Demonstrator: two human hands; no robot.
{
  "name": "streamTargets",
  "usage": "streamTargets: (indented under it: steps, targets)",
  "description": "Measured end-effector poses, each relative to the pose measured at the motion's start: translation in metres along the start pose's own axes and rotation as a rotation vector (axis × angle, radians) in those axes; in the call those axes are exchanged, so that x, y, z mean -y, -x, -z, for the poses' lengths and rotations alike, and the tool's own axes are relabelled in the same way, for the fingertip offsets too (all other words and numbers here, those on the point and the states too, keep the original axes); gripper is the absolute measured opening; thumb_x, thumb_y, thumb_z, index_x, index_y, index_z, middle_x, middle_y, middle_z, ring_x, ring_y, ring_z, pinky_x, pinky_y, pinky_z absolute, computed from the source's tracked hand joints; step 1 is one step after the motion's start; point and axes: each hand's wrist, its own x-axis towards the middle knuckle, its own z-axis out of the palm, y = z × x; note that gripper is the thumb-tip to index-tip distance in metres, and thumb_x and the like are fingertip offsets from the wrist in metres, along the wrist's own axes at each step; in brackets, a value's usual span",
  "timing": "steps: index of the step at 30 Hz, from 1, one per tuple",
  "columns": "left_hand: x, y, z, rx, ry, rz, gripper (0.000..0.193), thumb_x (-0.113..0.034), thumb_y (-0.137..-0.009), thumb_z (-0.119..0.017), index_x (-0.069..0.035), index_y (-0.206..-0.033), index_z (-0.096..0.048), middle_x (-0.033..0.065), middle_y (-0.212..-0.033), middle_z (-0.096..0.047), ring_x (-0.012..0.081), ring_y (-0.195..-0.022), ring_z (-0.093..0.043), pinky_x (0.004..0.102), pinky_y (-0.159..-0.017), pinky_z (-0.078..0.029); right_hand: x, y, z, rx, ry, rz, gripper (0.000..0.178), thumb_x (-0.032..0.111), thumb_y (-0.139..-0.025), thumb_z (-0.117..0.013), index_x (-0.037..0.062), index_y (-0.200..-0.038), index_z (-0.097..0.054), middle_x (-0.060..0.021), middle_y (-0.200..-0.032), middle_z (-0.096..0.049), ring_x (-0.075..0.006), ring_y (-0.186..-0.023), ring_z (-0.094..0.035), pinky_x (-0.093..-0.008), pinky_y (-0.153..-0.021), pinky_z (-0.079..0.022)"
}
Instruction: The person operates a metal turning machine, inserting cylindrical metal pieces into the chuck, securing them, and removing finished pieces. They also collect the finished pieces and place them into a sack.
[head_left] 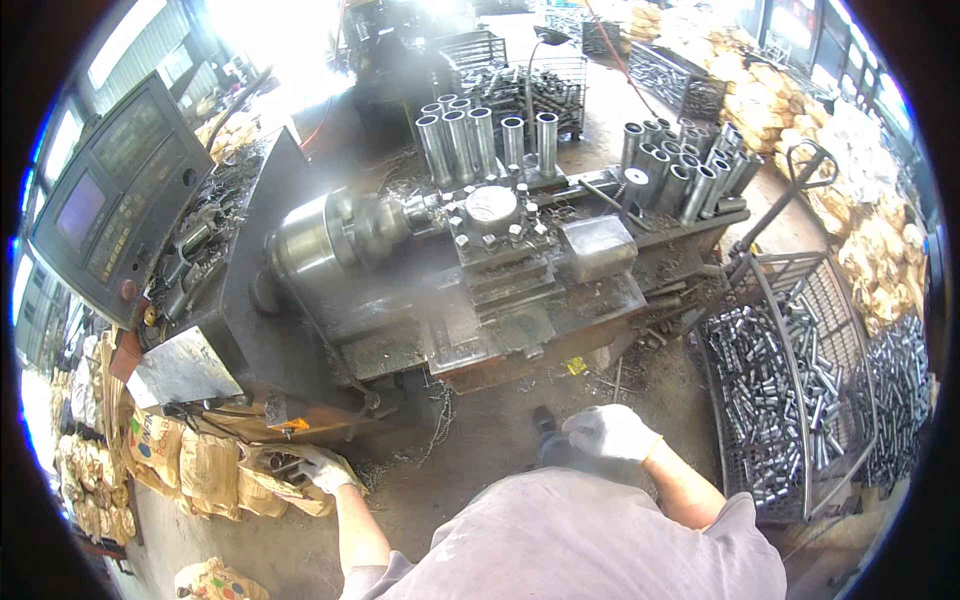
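Note:
My left hand (pixel 326 470), in a white work glove, reaches down to the mouth of an open tan sack (pixel 314 502) at the lower left. Short metal tubes (pixel 285 464) lie inside the sack, close to the fingers. Its fingertips are hidden there, so I cannot tell whether they grip a tube. In front of my body, away from the machine, hovers my right hand (pixel 612 433), also in a white glove. Its fingers are loosely bent and hold nothing that I can see. Beyond both hands stands a metal lathe with a shiny chuck (pixel 335 235) and a tool post (pixel 492 205).
Upright steel tubes (pixel 455 145) stand behind the tool post, and more tubes (pixel 690 170) crowd the lathe's right end. A control panel (pixel 120 200) rises at the left. At the right is a mesh cage (pixel 790 390) full of small metal parts, beside a pallet-jack handle (pixel 808 170).

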Motion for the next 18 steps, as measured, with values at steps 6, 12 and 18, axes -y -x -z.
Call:
streamTargets:
  steps: [6, 12, 18]
  targets:
    - [-0.067, -0.023, 0.089, -0.074, 0.659, 0.24, 0.058, -0.042, -0.112, -0.051, -0.004, -0.155, -0.053, 0.0258, -0.146, -0.063, 0.0401, -0.123, -0.067, 0.0448, -0.1, -0.056, -0.024, -0.082, 0.086, -0.136, -0.013, 0.165, 0.026, 0.025, -0.091, -0.075, 0.0088, -0.11, -0.081, -0.0159, -0.104, -0.08, -0.0345, -0.093, -0.078, -0.0412, -0.084, -0.063]
    - [-0.058, -0.051, 0.107, 0.471, 1.422, 0.72, 0.032, -0.046, -0.107, -0.057, -0.016, -0.1, -0.067, 0.0046, -0.087, -0.069, 0.019, -0.064, -0.064, 0.0293, -0.056, -0.051, -0.023, -0.172, 0.184, -0.152, -0.141, 0.282, 0.021, 0.011, -0.086, -0.08, 0.0029, -0.106, -0.08, -0.0176, -0.105, -0.08, -0.0308, -0.093, -0.08, -0.0391, -0.084, -0.063]
    - [-0.071, 0.059, 0.056, 0.459, 1.289, 0.649, 0.028, -0.041, -0.105, -0.06, -0.022, -0.085, -0.06, -0.0029, -0.077, -0.056, 0.0172, -0.062, -0.047, 0.0364, -0.055, -0.038, 0.045, -0.358, 0.221, -0.196, -0.167, 0.359, 0.047, 0.026, -0.093, -0.079, 0.005, -0.133, -0.068, -0.0158, -0.106, -0.079, -0.0262, -0.091, -0.078, -0.0373, -0.082, -0.062]
